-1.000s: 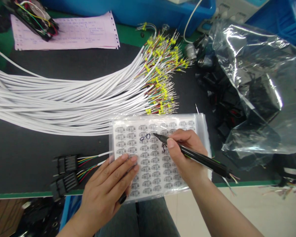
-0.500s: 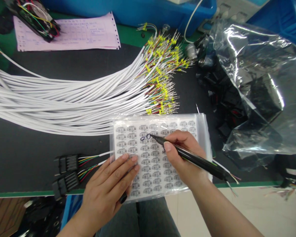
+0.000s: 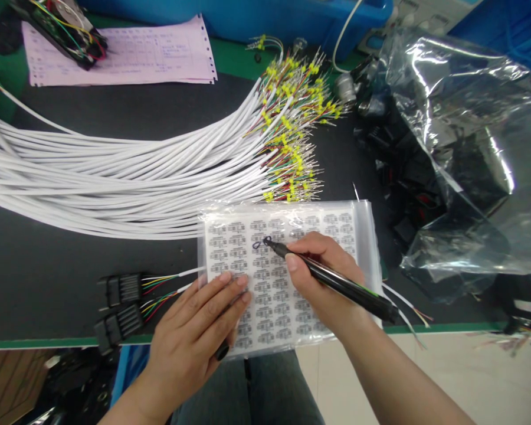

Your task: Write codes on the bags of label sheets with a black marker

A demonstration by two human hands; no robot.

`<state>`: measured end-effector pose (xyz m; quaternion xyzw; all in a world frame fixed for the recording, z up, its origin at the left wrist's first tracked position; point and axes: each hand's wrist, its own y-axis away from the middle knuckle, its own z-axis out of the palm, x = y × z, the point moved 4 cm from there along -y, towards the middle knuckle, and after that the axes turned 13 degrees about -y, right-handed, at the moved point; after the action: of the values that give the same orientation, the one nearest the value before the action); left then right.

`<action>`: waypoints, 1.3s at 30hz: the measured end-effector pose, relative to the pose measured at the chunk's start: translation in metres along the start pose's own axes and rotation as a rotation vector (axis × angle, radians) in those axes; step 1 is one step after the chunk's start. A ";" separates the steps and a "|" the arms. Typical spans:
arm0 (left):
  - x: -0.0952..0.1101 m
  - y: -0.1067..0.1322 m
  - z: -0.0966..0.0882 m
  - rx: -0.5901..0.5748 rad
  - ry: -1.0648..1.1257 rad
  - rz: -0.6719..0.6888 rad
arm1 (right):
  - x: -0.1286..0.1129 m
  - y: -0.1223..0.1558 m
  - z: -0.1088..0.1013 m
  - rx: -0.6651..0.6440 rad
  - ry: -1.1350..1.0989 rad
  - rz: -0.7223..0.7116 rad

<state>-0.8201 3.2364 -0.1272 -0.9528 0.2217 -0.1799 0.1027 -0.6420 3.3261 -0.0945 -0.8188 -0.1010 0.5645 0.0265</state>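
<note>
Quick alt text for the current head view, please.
The right hand holds a black marker, tip at inked loops, over a clear bag of printed labels; the left hand rests on it. White cables lie beyond, black connectors at left.

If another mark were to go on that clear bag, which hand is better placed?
The right hand, I would judge: it grips the black marker, whose tip is at the ink loops on the clear bag. The left hand rests on the bag's near-left part.
</note>
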 end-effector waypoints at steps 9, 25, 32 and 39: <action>0.000 -0.002 0.000 -0.006 0.005 -0.008 | -0.002 -0.001 0.001 -0.047 0.010 0.003; 0.000 0.002 0.002 -0.004 0.001 -0.002 | 0.009 0.005 -0.008 0.036 -0.044 0.058; 0.001 0.000 0.000 0.010 0.010 -0.020 | 0.011 0.004 -0.008 -0.021 -0.082 0.112; 0.000 0.001 0.002 0.005 0.007 -0.026 | 0.013 0.006 -0.015 0.023 -0.131 0.113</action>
<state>-0.8195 3.2360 -0.1287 -0.9548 0.2092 -0.1850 0.1019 -0.6231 3.3242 -0.1025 -0.7841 -0.0496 0.6186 -0.0026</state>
